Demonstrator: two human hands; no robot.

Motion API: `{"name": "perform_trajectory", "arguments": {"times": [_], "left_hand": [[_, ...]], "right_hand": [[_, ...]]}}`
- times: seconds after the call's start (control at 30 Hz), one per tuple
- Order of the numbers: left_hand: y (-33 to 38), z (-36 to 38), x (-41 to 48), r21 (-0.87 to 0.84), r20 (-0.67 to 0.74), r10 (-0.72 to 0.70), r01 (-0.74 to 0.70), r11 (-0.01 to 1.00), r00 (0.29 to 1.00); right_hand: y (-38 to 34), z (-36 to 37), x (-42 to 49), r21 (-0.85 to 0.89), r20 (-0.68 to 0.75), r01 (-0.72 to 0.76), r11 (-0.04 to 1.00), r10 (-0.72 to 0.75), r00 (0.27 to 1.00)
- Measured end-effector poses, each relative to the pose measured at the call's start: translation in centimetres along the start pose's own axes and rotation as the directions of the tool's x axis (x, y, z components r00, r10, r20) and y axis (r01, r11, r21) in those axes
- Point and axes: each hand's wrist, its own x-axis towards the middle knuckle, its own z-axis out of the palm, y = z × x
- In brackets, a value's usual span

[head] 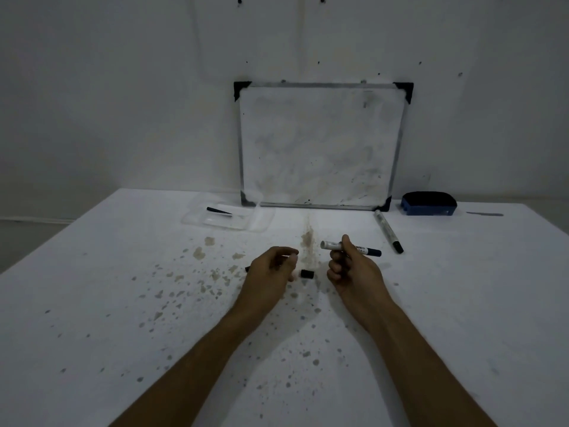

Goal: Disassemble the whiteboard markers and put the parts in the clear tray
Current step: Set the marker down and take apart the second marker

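My right hand [348,266] grips a white marker barrel [332,245] with a dark cap end pointing right; its left end looks open. My left hand [271,266] is curled, palm inward, and a thin dark part [247,269] pokes out at its left edge; I cannot tell how it is held. A small black end cap [307,274] lies on the table between my hands. A second whole marker [388,232] lies to the right, black cap towards me. The clear tray [261,224] sits at the back left with one black ink stick [219,211] in it.
A small whiteboard [320,146] leans against the wall at the back of the white table. A blue eraser [428,204] rests to its right. Brown and grey stains speckle the tabletop [123,303]. The table's left edge runs diagonally.
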Motion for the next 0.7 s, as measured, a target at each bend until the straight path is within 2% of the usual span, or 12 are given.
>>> {"name": "perform_trajectory", "arguments": {"times": [0.07,0.13,0.2,0.3,0.43,0.53,0.6,0.7], "left_hand": [[0.5,-0.2,0.1,-0.287,0.013,-0.093,0.093,0.954,0.996],[1.1,-0.2,0.2,-0.527,0.036,-0.185,0.176,0.832,0.982],[1.2,-0.1,0.4,-0.694,0.111,-0.267,0.267,0.669,0.957],[1.2,-0.2,0.5,-0.809,0.261,-0.308,0.381,0.447,0.915],[1.0,-0.8,0.8,-0.814,0.382,-0.334,0.485,0.320,0.862],[0.9,-0.9,1.2,-0.815,0.419,-0.337,0.513,0.269,0.843],[0.9,-1.0,1.2,-0.799,0.449,-0.335,0.540,0.264,0.829],[1.0,-1.3,1.1,-0.791,0.464,-0.349,0.558,0.250,0.815]], "right_hand": [[0.0,0.2,-0.1,-0.015,-0.013,0.011,1.000,-0.012,1.000],[0.0,0.6,-0.4,-0.081,-0.019,0.038,0.996,-0.040,0.999],[0.2,1.2,-0.9,-0.239,-0.012,0.097,0.966,-0.103,0.995],[0.8,2.5,-1.8,-0.428,0.018,0.190,0.883,-0.202,0.979],[1.2,4.1,-2.9,-0.538,0.062,0.316,0.781,-0.337,0.940],[1.5,5.1,-3.7,-0.629,0.107,0.465,0.624,-0.522,0.846],[3.1,5.8,-4.5,-0.700,0.222,0.519,0.490,-0.541,0.811],[6.2,6.3,-5.1,-0.877,0.387,0.467,0.109,-0.415,0.824]]}}
